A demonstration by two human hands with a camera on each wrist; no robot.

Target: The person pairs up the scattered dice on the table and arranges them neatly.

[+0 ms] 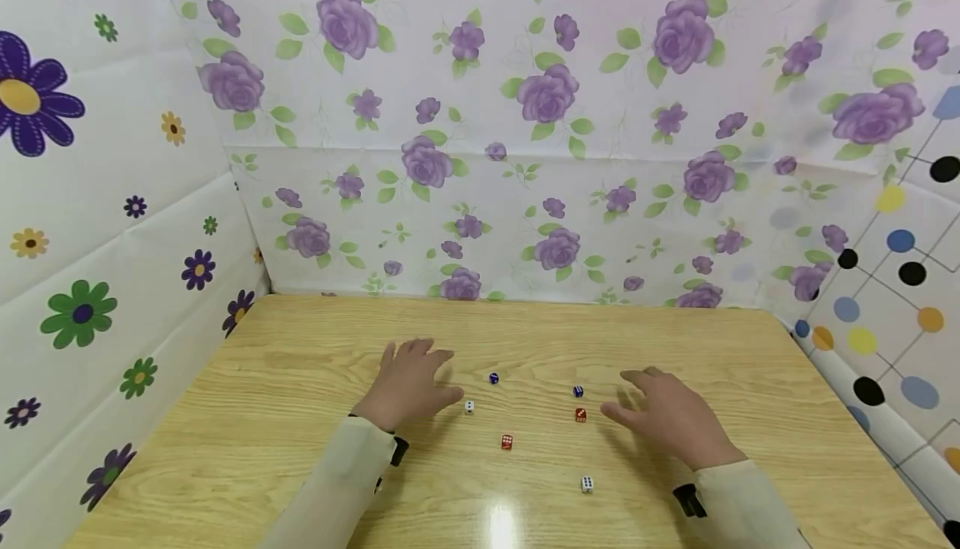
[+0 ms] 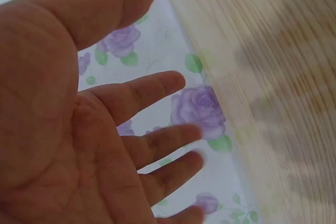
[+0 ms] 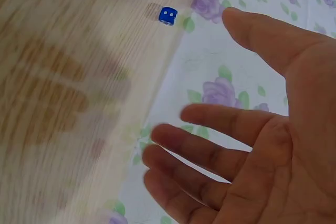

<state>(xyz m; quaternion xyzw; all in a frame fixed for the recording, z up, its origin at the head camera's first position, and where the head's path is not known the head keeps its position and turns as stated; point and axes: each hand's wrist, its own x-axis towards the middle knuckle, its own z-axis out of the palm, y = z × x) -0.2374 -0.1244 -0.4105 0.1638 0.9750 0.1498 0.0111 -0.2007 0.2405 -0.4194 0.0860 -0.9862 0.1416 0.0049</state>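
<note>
My left hand point(image 1: 411, 386) hovers over the table left of the dice, its fingers spread and nothing in it. Nearest its thumb lies a white die point(image 1: 469, 406), with a blue die point(image 1: 493, 378) a little farther back. On the other side, my right hand point(image 1: 670, 416) is also held over the table with relaxed fingers and an empty palm. Left of its thumb sit a red die point(image 1: 581, 415) and, just behind that, another blue die point(image 1: 578, 391). A second red die point(image 1: 507, 442) lies between the hands, and a second white die point(image 1: 587, 484) is closest to me.
The dice lie on a light wooden table point(image 1: 300, 449). A cloth with purple roses point(image 1: 555, 99) hangs behind its far edge. Flowered cloth point(image 1: 82, 224) stands along the left side, and dotted cloth point(image 1: 900, 316) along the right.
</note>
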